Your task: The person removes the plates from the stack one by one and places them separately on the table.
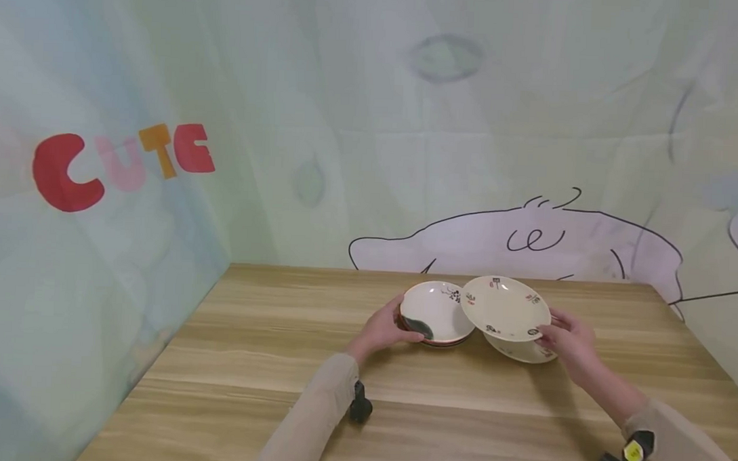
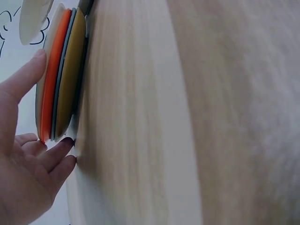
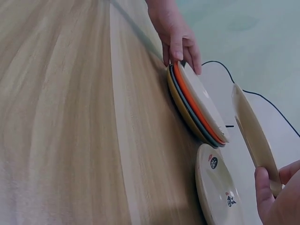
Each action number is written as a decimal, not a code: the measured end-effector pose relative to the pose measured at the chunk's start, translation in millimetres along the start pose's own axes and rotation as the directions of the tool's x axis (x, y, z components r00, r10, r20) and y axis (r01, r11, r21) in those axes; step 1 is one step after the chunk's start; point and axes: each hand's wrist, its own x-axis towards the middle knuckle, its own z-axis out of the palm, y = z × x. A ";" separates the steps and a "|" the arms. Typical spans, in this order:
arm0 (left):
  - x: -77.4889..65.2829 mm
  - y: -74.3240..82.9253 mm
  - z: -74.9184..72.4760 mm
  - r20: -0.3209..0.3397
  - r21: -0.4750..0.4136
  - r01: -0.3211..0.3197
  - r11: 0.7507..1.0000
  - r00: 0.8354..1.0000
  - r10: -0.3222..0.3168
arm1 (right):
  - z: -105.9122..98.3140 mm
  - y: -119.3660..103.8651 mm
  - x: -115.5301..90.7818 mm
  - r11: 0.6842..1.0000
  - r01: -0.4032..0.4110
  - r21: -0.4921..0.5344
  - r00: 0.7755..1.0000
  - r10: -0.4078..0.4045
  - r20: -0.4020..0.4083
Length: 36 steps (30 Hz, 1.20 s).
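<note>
Beige cloth of the left sleeve (image 1: 314,412) comes in from the bottom edge, a small black device (image 1: 360,403) at its cuff, over a wooden table (image 1: 217,381). At far left, the coloured letters CUTE (image 1: 126,181) stand on a pale green backdrop (image 1: 326,66) that runs behind the table. The left hand (image 1: 382,331) is partly closed about the left side of a stack of plates (image 1: 436,314); its thumb lies on the top rim, and its fingers bend round the edge below. The stack rests on the table, its top plate white with a dark floral sprig and a green patch; the wrist views show orange, dark teal and yellow-brown edges beneath. To the right, a cream plate (image 1: 505,308) with small printed motifs is held up off the table, clear of the stack in the right wrist view. Under it a second patterned plate (image 1: 520,351) lies on the table just beside the stack; whether the two touch cannot be told. The right hand (image 1: 573,339) pinches the raised plate's right rim between thumb and fingers. Behind it come another black device (image 1: 632,457) with a yellow sticker and the right sleeve (image 1: 682,438).
</note>
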 end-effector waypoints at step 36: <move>-1.8 0.8 0.4 -0.010 0.000 -0.027 1.000 1.000 0.027 | -88.2 48.2 18.6 0.986 0.003 0.166 0.988 0.023 -0.155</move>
